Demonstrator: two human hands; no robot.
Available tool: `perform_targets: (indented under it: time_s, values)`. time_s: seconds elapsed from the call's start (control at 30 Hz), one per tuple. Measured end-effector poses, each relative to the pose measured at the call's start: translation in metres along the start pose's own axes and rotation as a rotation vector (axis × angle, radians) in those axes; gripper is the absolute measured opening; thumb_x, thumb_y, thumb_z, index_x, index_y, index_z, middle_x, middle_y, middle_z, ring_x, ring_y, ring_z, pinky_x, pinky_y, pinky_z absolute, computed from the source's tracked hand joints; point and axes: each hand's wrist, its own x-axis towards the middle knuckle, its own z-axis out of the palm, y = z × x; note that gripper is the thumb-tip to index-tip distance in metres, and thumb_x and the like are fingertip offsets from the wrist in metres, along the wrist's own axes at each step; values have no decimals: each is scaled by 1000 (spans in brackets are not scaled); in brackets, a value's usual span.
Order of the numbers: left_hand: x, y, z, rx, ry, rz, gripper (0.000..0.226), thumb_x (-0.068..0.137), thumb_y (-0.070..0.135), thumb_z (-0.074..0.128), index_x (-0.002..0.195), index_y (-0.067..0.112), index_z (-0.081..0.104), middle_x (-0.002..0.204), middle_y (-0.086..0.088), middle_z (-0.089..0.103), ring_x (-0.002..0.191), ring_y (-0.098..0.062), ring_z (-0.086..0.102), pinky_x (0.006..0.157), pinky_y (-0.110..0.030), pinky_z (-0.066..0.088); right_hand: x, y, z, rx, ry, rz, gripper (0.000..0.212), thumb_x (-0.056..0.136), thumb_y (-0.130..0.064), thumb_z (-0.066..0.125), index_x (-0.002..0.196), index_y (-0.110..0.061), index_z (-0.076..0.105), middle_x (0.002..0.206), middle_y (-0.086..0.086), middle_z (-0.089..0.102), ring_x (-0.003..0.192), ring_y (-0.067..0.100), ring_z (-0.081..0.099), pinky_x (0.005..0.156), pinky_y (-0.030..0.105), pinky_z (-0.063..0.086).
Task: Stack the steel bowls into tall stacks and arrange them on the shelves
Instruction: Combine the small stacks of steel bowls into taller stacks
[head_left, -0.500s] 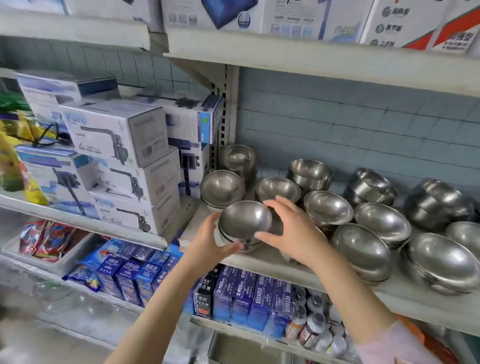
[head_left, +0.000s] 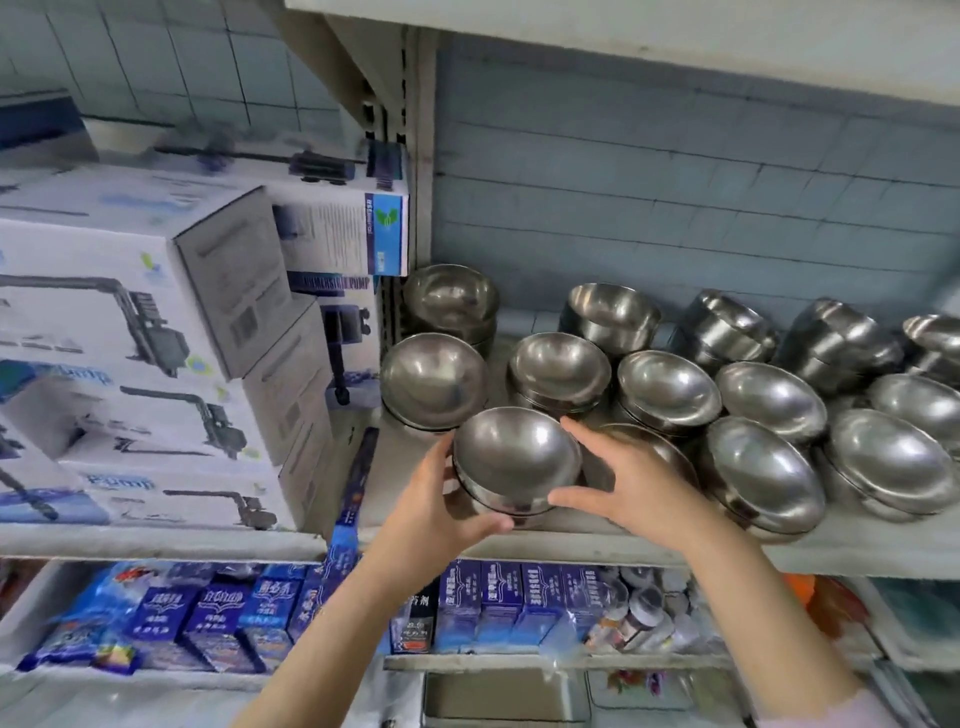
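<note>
A short stack of steel bowls (head_left: 514, 457) sits at the front left of the middle shelf (head_left: 597, 545). My left hand (head_left: 436, 514) cups its left side, thumb curled under the base. My right hand (head_left: 639, 483) grips its right side, index finger at the rim and thumb low on the wall. Several more bowl stacks fill the shelf: one behind to the left (head_left: 434, 379), one directly behind (head_left: 558, 371), tilted ones to the right (head_left: 763, 467) and others along the back wall (head_left: 610, 312). My right hand partly hides another bowl (head_left: 654, 441).
White pump boxes (head_left: 156, 322) are piled on the neighbouring shelf to the left, past the upright post (head_left: 415, 130). The upper shelf board (head_left: 623, 31) hangs overhead. Blue cartons (head_left: 218, 618) and small bottles (head_left: 639, 618) fill the shelf below.
The view has moved closer to the shelf. My right hand has slid from the back rim of the stack round to its right side. My left hand still holds the stack.
</note>
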Motion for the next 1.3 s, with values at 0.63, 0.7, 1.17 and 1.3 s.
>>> perform_targets:
  time_s: [0.63,0.7,1.17,1.3]
  values:
    - [-3,12,2,22,4,-33,98,63,39,87,141,34,29,128,22,45,104,18,46,75,1,39,-52,55,13,-111,411,-45,11,84,-22,76,93,-27,77,86,-24,68,87,3,62,87,34,49]
    - [-4,14,2,27,6,-34,98,62,39,87,141,34,29,128,21,44,104,17,46,75,1,39,-56,53,9,11,474,-48,13,87,-19,73,96,-27,74,90,-22,68,89,0,62,82,18,47]
    - [0,17,14,93,1,-22,102,55,62,83,136,41,24,128,33,41,113,3,50,99,-31,43,-21,2,20,-63,449,-448,21,91,-35,56,91,-20,72,87,-19,66,92,-1,55,83,13,43]
    - [2,21,18,124,19,6,100,62,51,83,141,26,27,136,20,41,114,4,40,92,-19,32,-18,14,25,-74,421,-431,21,90,-36,57,90,-22,73,87,-23,65,93,0,56,82,20,45]
